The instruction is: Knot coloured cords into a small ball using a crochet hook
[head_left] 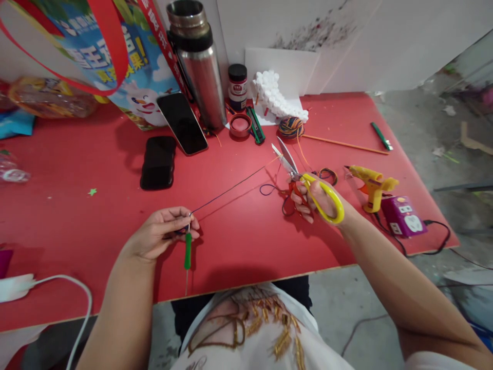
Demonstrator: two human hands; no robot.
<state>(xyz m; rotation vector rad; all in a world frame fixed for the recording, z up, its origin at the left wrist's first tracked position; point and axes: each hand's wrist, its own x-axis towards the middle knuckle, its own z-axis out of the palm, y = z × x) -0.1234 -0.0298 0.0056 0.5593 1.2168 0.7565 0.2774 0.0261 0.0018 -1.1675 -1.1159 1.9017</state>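
Note:
Pinched between the fingertips of my left hand (164,232) is a slim crochet hook (188,252) with a green grip and thin metal ends, together with some dark yarn partly hidden by the fingers. A taut strand of yarn (234,185) runs up to the right from there, dark blue turning orange near the scissors. My right hand (308,198) is closed around scissors (327,200) with one yellow and one red handle. Their blades stand apart, with the strand's far end at them. Loose loops of yarn (267,189) lie beside the right hand.
A multicoloured yarn ball (291,127), white knobbly piece (277,95), green cutter (256,126), steel flask (202,77) and two phones (183,123) sit toward the back. At right are a yellow glue gun (372,185) and purple power socket box (404,216). The red table (96,246) ends near my body.

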